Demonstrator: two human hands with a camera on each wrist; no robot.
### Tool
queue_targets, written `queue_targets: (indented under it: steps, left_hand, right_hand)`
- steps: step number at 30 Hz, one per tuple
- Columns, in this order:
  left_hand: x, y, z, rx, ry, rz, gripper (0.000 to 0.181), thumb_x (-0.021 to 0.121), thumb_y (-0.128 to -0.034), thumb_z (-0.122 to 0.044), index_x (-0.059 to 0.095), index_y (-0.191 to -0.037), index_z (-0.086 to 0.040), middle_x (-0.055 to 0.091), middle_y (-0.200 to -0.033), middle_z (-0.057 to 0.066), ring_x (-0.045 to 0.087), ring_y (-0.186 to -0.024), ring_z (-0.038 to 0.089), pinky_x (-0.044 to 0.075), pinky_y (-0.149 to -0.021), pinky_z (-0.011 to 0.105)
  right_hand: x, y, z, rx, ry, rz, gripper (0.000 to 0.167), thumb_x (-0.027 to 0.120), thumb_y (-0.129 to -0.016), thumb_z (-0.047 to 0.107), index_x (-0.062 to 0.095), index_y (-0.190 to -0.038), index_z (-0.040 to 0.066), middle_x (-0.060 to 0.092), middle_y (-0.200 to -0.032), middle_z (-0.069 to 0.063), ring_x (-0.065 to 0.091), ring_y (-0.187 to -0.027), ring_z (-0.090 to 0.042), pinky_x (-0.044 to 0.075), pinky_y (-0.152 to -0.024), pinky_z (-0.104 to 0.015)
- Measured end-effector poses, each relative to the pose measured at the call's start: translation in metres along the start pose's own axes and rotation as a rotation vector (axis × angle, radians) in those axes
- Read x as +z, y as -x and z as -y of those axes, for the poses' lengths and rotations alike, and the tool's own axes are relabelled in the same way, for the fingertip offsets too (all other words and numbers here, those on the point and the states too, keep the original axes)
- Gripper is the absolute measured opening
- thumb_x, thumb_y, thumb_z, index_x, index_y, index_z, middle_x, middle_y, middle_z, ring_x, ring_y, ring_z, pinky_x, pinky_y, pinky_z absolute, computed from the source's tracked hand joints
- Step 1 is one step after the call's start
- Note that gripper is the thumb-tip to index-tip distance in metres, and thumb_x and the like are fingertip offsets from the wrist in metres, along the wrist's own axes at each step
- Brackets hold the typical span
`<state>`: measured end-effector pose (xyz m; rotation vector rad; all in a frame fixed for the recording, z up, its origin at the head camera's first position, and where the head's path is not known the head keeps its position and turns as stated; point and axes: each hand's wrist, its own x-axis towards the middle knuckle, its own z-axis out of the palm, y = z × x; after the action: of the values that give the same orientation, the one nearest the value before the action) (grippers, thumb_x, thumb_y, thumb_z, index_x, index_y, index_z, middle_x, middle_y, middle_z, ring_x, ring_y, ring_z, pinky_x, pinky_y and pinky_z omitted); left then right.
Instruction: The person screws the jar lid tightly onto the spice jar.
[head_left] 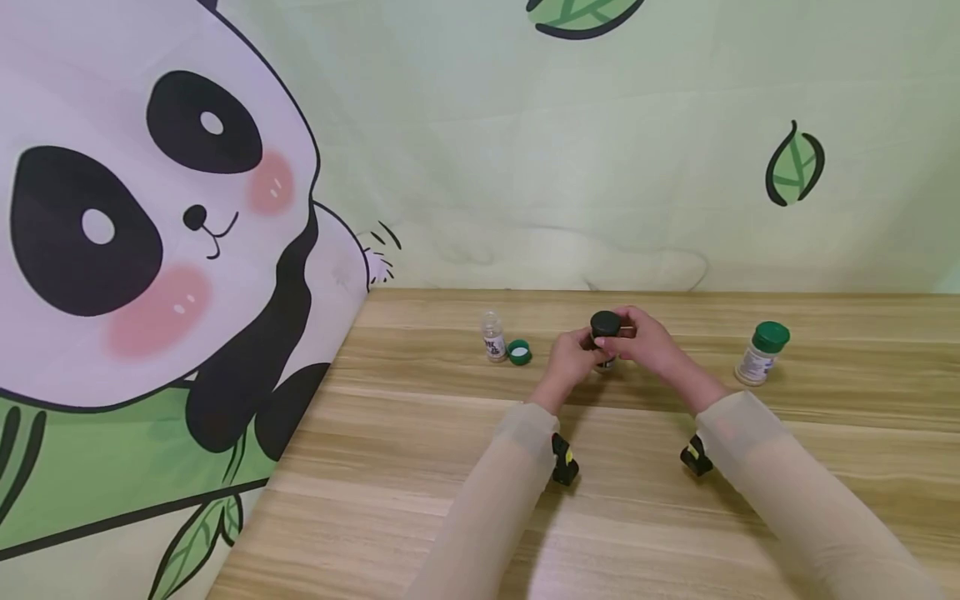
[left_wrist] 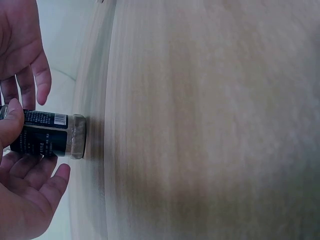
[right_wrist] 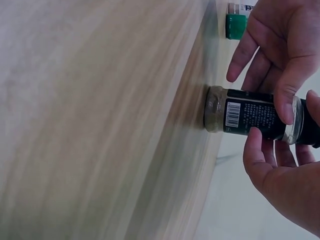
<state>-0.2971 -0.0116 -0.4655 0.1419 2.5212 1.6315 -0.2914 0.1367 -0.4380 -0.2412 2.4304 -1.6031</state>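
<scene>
Between both hands stands a spice jar [head_left: 605, 325] with a black cap; its dark label and barcode [right_wrist: 233, 114] show in the wrist views. My left hand [head_left: 572, 358] holds the jar from the left, its thumb across the upper glass in the right wrist view. From the other side my right hand [head_left: 647, 340] grips the upper part at the cap, with its lower fingers [right_wrist: 254, 142] along the label. The jar is upright, base down at the tabletop; whether it touches the wood I cannot tell.
On the wooden table [head_left: 420, 467], left of the hands, a small clear bottle [head_left: 492, 337] stands open beside a green cap [head_left: 519, 352] lying inside up. A green-capped shaker jar [head_left: 761, 354] stands to the right. Behind hangs a panda-print cloth [head_left: 465, 150].
</scene>
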Motion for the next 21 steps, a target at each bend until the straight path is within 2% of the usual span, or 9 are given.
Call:
queue_targets:
  steps: [3,7,12,21]
  left_hand:
    - [0.000,0.000,0.000,0.003,0.001,0.002,0.033,0.075,-0.0925,-0.009,0.073,-0.125,-0.004,0.076,-0.121,0.013,0.067,-0.104,0.016,0.050,-0.084,0.020]
    - [0.000,-0.001,0.001,0.016,-0.003,-0.001,0.032,0.075,-0.0919,-0.008,0.073,-0.124,-0.002,0.077,-0.119,0.014,0.063,-0.095,0.011,0.048,-0.078,0.016]
    - [0.001,-0.002,0.002,0.014,0.005,-0.004,0.033,0.075,-0.0918,-0.007,0.072,-0.124,-0.001,0.076,-0.120,0.015,0.063,-0.095,0.010,0.049,-0.079,0.015]
    - [0.001,0.000,0.001,0.010,0.019,0.000,0.032,0.073,-0.0930,-0.007,0.072,-0.125,-0.001,0.076,-0.121,0.016,0.065,-0.097,0.012,0.051,-0.081,0.017]
  right_hand:
    - [0.002,0.001,-0.001,-0.007,0.009,-0.017,0.061,0.065,-0.100,0.015,0.037,-0.147,-0.010,0.045,-0.149,-0.036,0.053,-0.135,-0.047,0.055,-0.089,-0.031]
    - [0.003,0.001,-0.002,0.003,0.009,-0.036,0.059,0.065,-0.100,0.016,0.038,-0.146,-0.009,0.045,-0.151,-0.034,0.052,-0.137,-0.046,0.054,-0.091,-0.032]
    - [0.006,0.002,-0.003,0.016,0.006,-0.062,0.059,0.065,-0.101,0.017,0.038,-0.147,-0.008,0.044,-0.152,-0.033,0.050,-0.140,-0.045,0.054,-0.093,-0.034]
    - [0.012,0.003,-0.002,0.033,-0.025,-0.124,0.059,0.065,-0.100,0.017,0.037,-0.145,-0.009,0.045,-0.151,-0.032,0.050,-0.140,-0.044,0.053,-0.088,-0.026]
